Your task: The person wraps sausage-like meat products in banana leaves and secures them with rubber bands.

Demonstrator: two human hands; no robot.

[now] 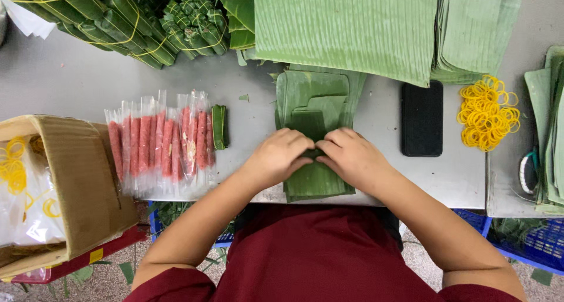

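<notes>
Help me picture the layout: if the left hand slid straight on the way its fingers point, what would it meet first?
The left hand points right, so it meets the right hand at once; their fingertips already touch over the stack of leaves. Beyond that lies the black phone, though depth is unclear.

I see a stack of cut green banana leaves [313, 105] lying flat on the grey surface [376, 137], its near end overhanging the edge, top leaf folded at mid-length.
</notes>
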